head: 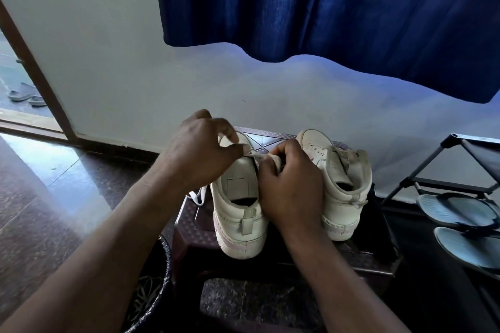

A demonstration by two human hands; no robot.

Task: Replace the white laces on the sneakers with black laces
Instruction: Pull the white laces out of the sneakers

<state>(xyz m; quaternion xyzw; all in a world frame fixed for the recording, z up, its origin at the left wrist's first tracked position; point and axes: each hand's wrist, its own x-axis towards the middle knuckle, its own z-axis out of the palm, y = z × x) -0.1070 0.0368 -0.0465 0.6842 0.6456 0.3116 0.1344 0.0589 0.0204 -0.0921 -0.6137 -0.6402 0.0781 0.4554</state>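
Observation:
Two white sneakers stand side by side on a dark stool (270, 136), heels toward me. My left hand (198, 151) pinches a white lace (255, 154) above the left sneaker (238, 213), near its eyelets. My right hand (289, 184) grips the right side of that same sneaker by its tongue and holds the lace's other part. A loose loop of white lace (198, 196) hangs off the left sneaker's outer side. The right sneaker (343, 184) stands untouched, tongue up, with no lace showing in its eyelets. I see no black laces.
A dark woven basket (151, 292) holding cords sits at the stool's lower left. A black shoe rack (438, 165) with grey sandals (460, 211) stands to the right. A blue curtain (324, 8) hangs over the white wall. An open doorway is at the far left.

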